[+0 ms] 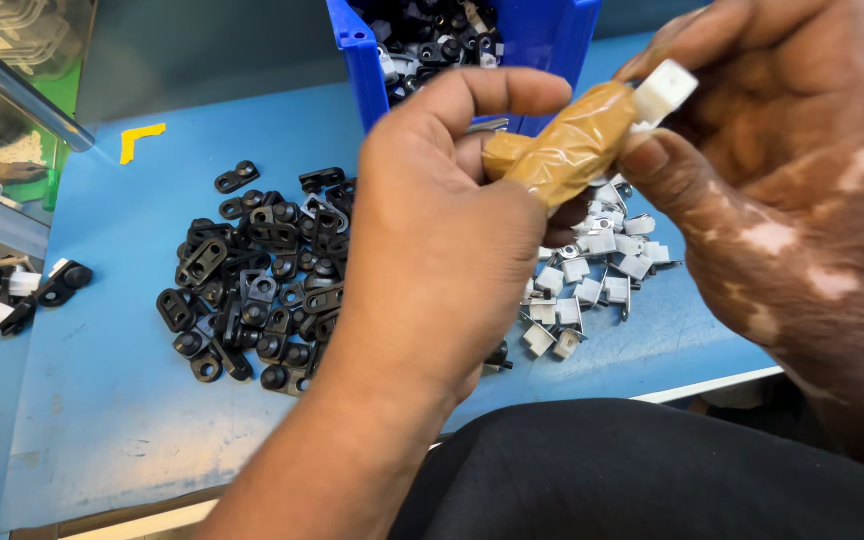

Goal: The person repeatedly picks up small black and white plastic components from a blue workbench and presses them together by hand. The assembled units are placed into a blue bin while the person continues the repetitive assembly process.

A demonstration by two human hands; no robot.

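Near the upper middle of the frame, the left hand [432,230] curls around the lower end of a stubby tool wrapped in brown tape [557,150], thumb and forefinger pressed together on the wrapping. The right hand [782,200], at the upper right, pinches a small white plastic block [664,92] at the tool's tip between thumb and fingertips. Both are held up above the blue work table [102,400].

The white block looks light, rigid and smooth, so it would likely slip from a loose hold; its flat sides seem the surest place to grip. The taped handle looks slightly soft and tacky, which should give good purchase.

On the table at the left centre lies a heap of small black plastic brackets [257,285], and below the hands a smaller scatter of white and grey metal clips [592,275]. A blue plastic bin [552,40] of mixed parts stands at the top of the frame
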